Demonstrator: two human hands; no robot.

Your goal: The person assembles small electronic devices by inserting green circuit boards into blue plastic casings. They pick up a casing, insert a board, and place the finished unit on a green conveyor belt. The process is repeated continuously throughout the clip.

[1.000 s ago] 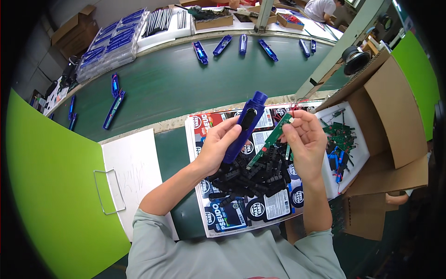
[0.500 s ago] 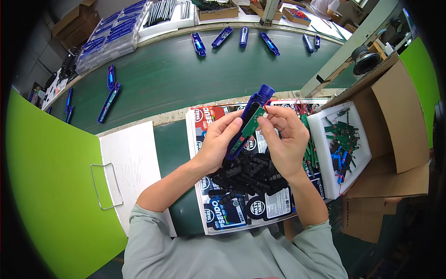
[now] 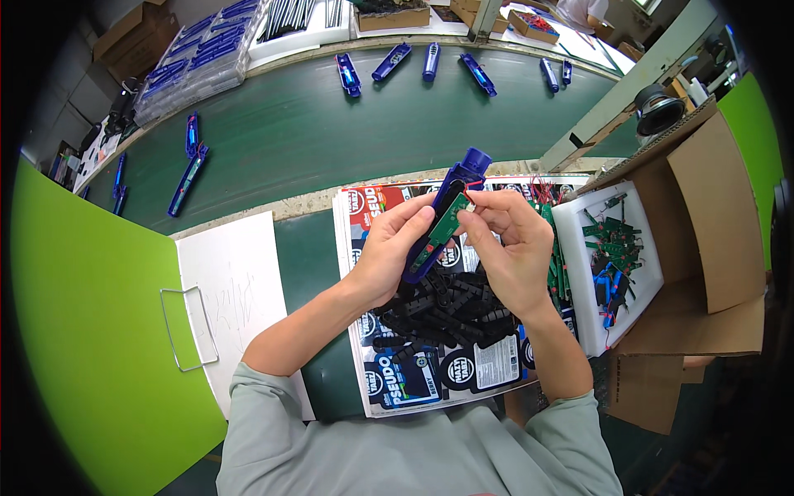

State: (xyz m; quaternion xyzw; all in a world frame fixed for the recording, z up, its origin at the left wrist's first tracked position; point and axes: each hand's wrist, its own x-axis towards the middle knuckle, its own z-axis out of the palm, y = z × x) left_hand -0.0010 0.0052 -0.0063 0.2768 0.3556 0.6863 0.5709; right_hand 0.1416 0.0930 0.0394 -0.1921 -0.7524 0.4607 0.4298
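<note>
My left hand (image 3: 387, 255) is wrapped around a long dark blue plastic housing (image 3: 472, 164), tilted with its round end up and to the right. A narrow green circuit board (image 3: 447, 223) lies along the open side of the housing; whether it is fully seated I cannot tell. With thumb and fingertips, my right hand (image 3: 514, 260) pinches the upper end of the board, where a short red wire and a small pale part show. Under both hands is a heap of black plastic pieces (image 3: 438, 310) on printed sheets (image 3: 405, 388).
On the right, a white foam tray (image 3: 576, 273) holds green boards and blue parts, beside an open cardboard box (image 3: 718, 198). Several blue housings (image 3: 347, 76) lie on the green conveyor belt (image 3: 306, 124) beyond. A green panel (image 3: 91, 322) and white board (image 3: 236, 289) stand left.
My right hand has shifted slightly right, still pinching at the board's upper end. The housings on the left of the belt have drifted a little to the left. My left hand keeps its hold.
</note>
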